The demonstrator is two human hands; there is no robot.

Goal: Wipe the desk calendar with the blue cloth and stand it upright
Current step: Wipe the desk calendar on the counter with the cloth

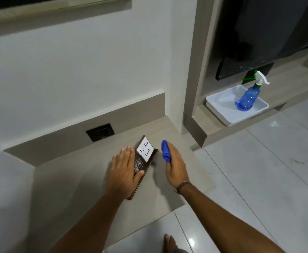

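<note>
Two hands at work: left hand (125,170) flat, fingers spread, pinning desk calendar (143,161) to worktop (73,179); right hand (175,166) fingers gripping blue cloth (165,150), ready to wipe.

Dim, soft indoor light; glare spots on the floor tiles (273,123), wide-angle bending at edges.

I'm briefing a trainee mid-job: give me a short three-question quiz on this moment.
1. True or false: the calendar stands upright.
2. Which hand holds the blue cloth? A left, B right.
3. What stands in the white tray?

Key: 1 false, it lies flat on the ledge under the left hand. 2 B, the right hand. 3 The spray bottle.
</note>
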